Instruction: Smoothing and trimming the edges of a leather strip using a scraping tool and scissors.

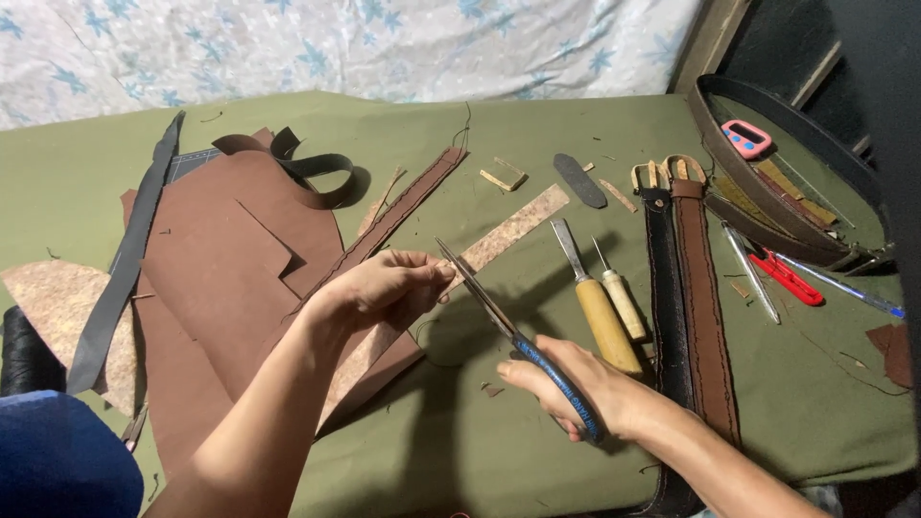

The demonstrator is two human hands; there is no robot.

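My left hand (pixel 384 286) pinches a long brown stitched leather strap (pixel 413 197) that runs from the back of the green table toward me. My right hand (pixel 576 384) grips blue-handled scissors (pixel 499 317), blades pointing up-left, tips close to my left fingers at the strap. Under the strap lies a speckled tan strip (pixel 513 228).
Large brown leather sheets (pixel 221 259) and a black strip (pixel 125 259) lie at left. Two wooden-handled tools (pixel 604 307) sit right of the scissors, then a black belt (pixel 667 288) and a brown belt (pixel 705 297) with buckles. Red snips (pixel 787 276), pens and a coiled belt (pixel 767 163) are far right.
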